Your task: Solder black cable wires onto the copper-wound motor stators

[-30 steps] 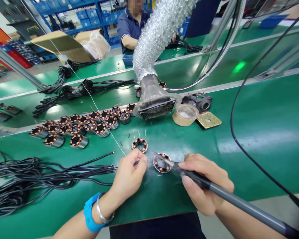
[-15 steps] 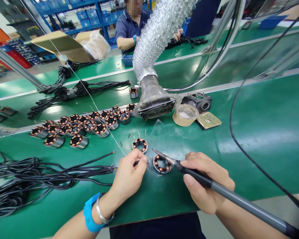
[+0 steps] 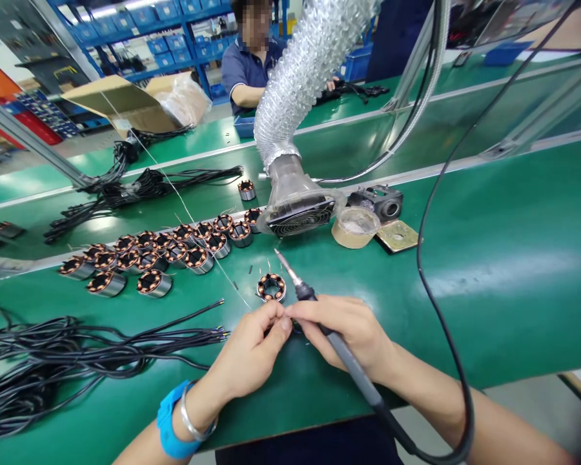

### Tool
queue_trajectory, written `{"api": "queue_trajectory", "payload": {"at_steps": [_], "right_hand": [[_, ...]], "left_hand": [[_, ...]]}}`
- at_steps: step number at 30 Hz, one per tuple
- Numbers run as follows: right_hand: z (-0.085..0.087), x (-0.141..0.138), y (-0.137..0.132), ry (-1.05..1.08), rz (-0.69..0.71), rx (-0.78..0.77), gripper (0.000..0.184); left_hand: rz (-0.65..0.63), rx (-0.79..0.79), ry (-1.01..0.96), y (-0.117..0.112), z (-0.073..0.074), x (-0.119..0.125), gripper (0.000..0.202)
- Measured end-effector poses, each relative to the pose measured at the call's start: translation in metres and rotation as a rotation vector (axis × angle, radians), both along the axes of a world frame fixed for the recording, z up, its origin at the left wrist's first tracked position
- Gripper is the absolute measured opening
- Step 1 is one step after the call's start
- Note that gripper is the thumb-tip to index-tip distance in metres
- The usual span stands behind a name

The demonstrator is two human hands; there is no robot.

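Observation:
My right hand (image 3: 351,332) grips a soldering iron (image 3: 363,374) like a pen, its tip pointing up and away over the bench. Thumb and forefinger of my left hand (image 3: 254,352) are pinched together, meeting my right fingertips; the black cable end seen there earlier is now covered by the fingers. A thin pale wire (image 3: 179,197) slants down to my left hand. Just beyond both hands stands a copper-wound stator (image 3: 271,288) with wire ends sticking up. A second stator is almost wholly hidden under my right fingers.
Rows of stators (image 3: 152,283) stand at left behind a bundle of black cables (image 3: 43,355). A fume extractor hood (image 3: 297,210) hangs ahead, beside a tape roll (image 3: 354,229) and a sponge tray (image 3: 397,237). The iron's cord (image 3: 428,284) loops at right. A co-worker (image 3: 252,71) sits opposite.
My right hand has moved left to meet my left fingertips, swinging the iron's tip up and away. The stator beneath it is now mostly covered. My left hand stays pinched.

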State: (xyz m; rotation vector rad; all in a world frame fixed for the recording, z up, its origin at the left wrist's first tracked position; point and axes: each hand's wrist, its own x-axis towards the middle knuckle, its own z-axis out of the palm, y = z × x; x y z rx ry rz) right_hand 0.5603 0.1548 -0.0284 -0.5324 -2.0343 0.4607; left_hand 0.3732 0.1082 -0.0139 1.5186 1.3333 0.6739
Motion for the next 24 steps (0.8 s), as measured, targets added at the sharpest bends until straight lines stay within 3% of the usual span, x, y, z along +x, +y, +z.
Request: {"api": "queue_trajectory", "payload": {"at_steps": [4, 8, 17, 19, 24], "right_hand": [[-0.006, 0.004, -0.001, -0.029, -0.010, -0.003, 0.027], [-0.013, 0.006, -0.001, -0.032, 0.008, 0.031, 0.030], [-0.015, 0.003, -0.006, -0.016, -0.043, -0.355, 0.035], [-0.017, 0.000, -0.007, 0.019, -0.102, -0.309, 0.030], [-0.023, -0.005, -0.006, 0.041, -0.151, -0.025, 0.027]], "left_hand": [[0.022, -0.019, -0.036, 0.004, 0.001, -0.001, 0.027], [0.117, -0.155, -0.211, 0.009, -0.006, 0.001, 0.031], [0.307, -0.251, -0.366, 0.002, -0.013, 0.014, 0.030], [0.348, -0.258, -0.376, 0.001, -0.012, 0.017, 0.032], [0.408, -0.198, -0.351, -0.002, -0.013, 0.023, 0.035]]}}
